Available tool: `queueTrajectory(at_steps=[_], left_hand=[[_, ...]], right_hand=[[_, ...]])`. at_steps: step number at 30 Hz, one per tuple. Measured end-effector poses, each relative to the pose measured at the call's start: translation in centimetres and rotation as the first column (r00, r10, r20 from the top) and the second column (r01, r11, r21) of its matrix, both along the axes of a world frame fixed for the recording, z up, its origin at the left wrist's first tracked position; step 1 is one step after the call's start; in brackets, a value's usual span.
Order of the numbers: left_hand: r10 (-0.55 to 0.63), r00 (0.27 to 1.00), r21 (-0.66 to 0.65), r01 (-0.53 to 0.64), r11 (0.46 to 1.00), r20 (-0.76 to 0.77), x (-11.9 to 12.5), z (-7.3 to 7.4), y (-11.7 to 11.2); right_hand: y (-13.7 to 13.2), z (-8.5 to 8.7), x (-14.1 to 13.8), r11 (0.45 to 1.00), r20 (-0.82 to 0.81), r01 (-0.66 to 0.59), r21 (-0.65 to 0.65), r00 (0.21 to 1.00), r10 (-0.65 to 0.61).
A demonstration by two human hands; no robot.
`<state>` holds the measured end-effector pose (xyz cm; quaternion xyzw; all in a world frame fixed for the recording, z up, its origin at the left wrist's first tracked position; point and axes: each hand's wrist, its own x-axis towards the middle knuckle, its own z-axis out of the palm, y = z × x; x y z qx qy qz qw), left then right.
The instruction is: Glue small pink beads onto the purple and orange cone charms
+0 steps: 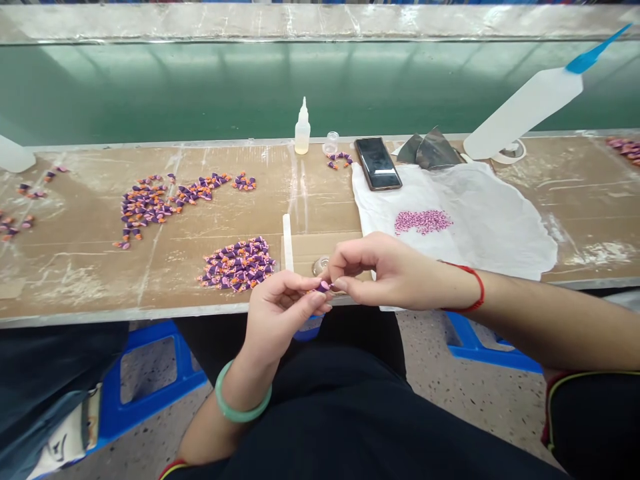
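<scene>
My left hand (283, 308) and my right hand (380, 270) meet at the near edge of the workbench (75, 267). Together their fingertips pinch one small purple piece (325, 286). Both hands are closed in a pinch. A green bangle sits on my left wrist and a red string on my right wrist. Just left of my hands lies a heap of purple and orange pieces (239, 264). A larger scatter of the same pieces (155, 202) lies farther back to the left. A small pile of pink pieces (423, 221) rests on a white plastic sheet (500, 227) beyond my right hand.
A small glue bottle (302, 129) and a clear cap (331, 142) stand at the back. A black phone (378, 163) lies beside them. A large squeeze bottle with a blue nozzle (530, 107) leans at the back right. Blue stools (150, 373) stand below the bench.
</scene>
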<state>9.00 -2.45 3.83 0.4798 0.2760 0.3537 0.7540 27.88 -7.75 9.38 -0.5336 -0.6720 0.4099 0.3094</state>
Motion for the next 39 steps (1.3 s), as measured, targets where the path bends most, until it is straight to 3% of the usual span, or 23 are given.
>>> queueTrajectory(at_steps=[13,26,35,39], left_hand=[[-0.018,0.994,-0.015,0.020,1.000,0.107,0.1,-0.5,-0.3],[-0.003,0.994,-0.099,0.014,0.995,0.107,0.5,-0.5,-0.2],[0.011,0.996,-0.072,-0.004,0.997,0.085,0.6,-0.5,-0.2],[-0.002,0.999,-0.052,0.005,0.999,0.050,0.5,-0.4,0.1]], right_hand=[[0.0,0.3,-0.4,0.999,0.021,-0.012,0.045,1.000,0.011],[0.1,-0.2,-0.7,0.986,0.120,-0.018,0.165,0.993,-0.002],[0.1,-0.7,-0.9,0.968,0.171,-0.002,0.252,0.984,-0.042],[0.1,-0.6,-0.5,0.983,0.117,0.013,0.184,0.993,-0.035]])
